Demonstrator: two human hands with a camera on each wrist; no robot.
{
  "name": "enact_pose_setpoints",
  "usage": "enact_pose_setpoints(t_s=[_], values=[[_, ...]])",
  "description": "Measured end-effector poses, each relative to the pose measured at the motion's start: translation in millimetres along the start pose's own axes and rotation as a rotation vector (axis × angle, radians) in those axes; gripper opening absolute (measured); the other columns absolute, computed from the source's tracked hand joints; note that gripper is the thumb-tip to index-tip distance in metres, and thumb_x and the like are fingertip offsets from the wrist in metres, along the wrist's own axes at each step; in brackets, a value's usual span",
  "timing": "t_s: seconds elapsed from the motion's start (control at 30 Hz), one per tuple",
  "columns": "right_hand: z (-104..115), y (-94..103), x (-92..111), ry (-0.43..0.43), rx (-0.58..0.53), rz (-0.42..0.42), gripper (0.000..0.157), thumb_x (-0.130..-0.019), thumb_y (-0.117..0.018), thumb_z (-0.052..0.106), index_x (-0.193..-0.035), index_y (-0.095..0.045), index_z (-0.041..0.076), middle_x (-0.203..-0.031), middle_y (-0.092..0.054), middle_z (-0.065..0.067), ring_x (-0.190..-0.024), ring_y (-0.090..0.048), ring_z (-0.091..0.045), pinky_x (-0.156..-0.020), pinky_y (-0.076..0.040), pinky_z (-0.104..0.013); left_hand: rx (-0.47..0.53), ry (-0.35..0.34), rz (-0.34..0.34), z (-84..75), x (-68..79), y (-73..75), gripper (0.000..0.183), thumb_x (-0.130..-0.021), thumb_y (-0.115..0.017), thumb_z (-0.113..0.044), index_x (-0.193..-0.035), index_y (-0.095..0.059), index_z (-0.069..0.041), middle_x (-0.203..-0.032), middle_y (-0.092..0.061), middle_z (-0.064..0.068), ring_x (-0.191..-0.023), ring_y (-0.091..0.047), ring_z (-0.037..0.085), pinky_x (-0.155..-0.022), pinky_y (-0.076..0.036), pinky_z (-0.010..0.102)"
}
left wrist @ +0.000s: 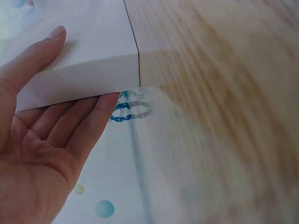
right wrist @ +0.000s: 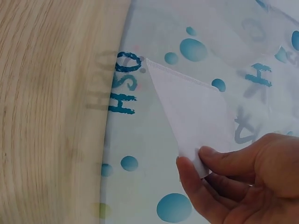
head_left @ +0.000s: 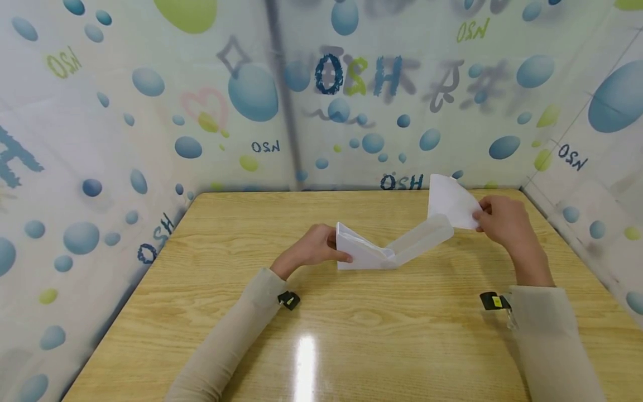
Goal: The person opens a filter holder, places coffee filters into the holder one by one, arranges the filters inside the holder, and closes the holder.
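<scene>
The left hand [head_left: 313, 245] of the person holds a white, shallow rectangular box [head_left: 359, 255] by its left end, above or on the middle of the worktop [head_left: 392, 318], which is of yellowish wood grain; whether the bottom of the box touches the wood, I cannot tell. This grip is closed around the box: the thumb lies along one broad face and the other fingers are on the opposite side. The box stands open, and its long, pale, translucent lid [head_left: 422, 240] with rounded corners slants up from it toward the right.

The right hand [head_left: 504, 223] is raised at the right side, and its grip pinches a thin white flat sheet [head_left: 449, 201] at one edge, between thumb and fingers. The sheet has a finely ribbed strip along another edge. In the head view, it appears just beside the upper end of the lid; if they touch, I cannot tell.

Beige sleeves [head_left: 226, 335] cover both arms, and a pale wall covering [head_left: 166, 120] with blue and green drops stands behind the worktop
</scene>
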State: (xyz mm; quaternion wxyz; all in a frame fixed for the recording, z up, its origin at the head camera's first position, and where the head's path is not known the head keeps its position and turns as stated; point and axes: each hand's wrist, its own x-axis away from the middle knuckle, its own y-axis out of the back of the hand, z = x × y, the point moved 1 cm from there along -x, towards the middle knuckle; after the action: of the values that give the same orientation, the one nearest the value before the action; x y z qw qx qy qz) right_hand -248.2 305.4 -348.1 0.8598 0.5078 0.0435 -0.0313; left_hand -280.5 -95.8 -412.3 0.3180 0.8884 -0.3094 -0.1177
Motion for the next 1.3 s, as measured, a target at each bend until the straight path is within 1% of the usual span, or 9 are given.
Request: enact_pose_setpoints(t_s=[0.23, 0.47, 0.7, 0.8, 1.07, 1.3], values=[[5.1, 0.7, 1.9, -0.005, -0.012, -0.028, 0.031, -0.103, -0.057, 0.012, -0.114, -0.062, -0.016, -0.095, -0.07, -0.028, -0.073, -0.066, -0.029, -0.057, -0.046, -0.03, 0.0, 0.0, 0.0, 1.2, 0.0, -0.5, 0.035, -0.087, -0.086, -0.021, -0.118, -0.074, -0.01, -0.11, -0.079, 0.006, -0.088, -0.073, 0.012, -0.076, -0.059, 0.028], [8.8, 1.0, 2.4, -0.006, -0.011, -0.034, 0.029, -0.104, -0.057, 0.012, -0.112, -0.063, -0.015, -0.095, -0.07, -0.028, -0.076, -0.065, -0.031, -0.057, -0.046, -0.03, -0.003, 0.007, 0.002, 1.2, 0.4, -0.7, 0.034, -0.086, -0.086, -0.021, -0.117, -0.074, -0.01, -0.109, -0.079, 0.006, -0.088, -0.073, 0.011, -0.075, -0.059, 0.028], [14.4, 3.0, 5.4, 0.003, -0.014, -0.066, 0.027, -0.104, -0.056, 0.011, -0.11, -0.064, -0.014, -0.094, -0.071, -0.028, -0.076, -0.066, -0.033, -0.056, -0.046, -0.031, -0.013, 0.004, 0.0, 0.8, -0.3, -0.9, 0.034, -0.087, -0.086, -0.022, -0.117, -0.074, -0.011, -0.108, -0.079, 0.005, -0.087, -0.073, 0.011, -0.074, -0.059, 0.027], [16.3, 4.0, 6.0, 0.013, -0.011, -0.084, 0.028, -0.104, -0.056, 0.011, -0.11, -0.065, -0.015, -0.095, -0.072, -0.028, -0.076, -0.067, -0.033, -0.056, -0.045, -0.031, -0.012, 0.002, 0.0, 0.6, -0.5, -0.8, 0.035, -0.087, -0.086, -0.022, -0.117, -0.074, -0.011, -0.108, -0.079, 0.006, -0.087, -0.073, 0.012, -0.075, -0.059, 0.027], [22.4, 6.7, 7.4, 0.081, 0.001, -0.164, 0.026, -0.104, -0.058, 0.01, -0.108, -0.066, -0.015, -0.094, -0.071, -0.03, -0.073, -0.068, -0.034, -0.055, -0.045, -0.031, -0.011, 0.005, -0.002, 0.1, -0.5, -0.3, 0.034, -0.087, -0.086, -0.022, -0.117, -0.074, -0.01, -0.108, -0.079, 0.005, -0.087, -0.073, 0.012, -0.074, -0.058, 0.027], [30.1, 10.1, 10.9, 0.087, -0.019, -0.202, 0.027, -0.103, -0.058, 0.009, -0.113, -0.065, -0.015, -0.098, -0.071, -0.032, -0.073, -0.07, -0.036, -0.055, -0.047, -0.031, -0.006, 0.008, -0.003, 0.5, -0.3, -0.2, 0.034, -0.086, -0.086, -0.021, -0.117, -0.074, -0.01, -0.108, -0.079, 0.005, -0.088, -0.073, 0.012, -0.075, -0.059, 0.028]])
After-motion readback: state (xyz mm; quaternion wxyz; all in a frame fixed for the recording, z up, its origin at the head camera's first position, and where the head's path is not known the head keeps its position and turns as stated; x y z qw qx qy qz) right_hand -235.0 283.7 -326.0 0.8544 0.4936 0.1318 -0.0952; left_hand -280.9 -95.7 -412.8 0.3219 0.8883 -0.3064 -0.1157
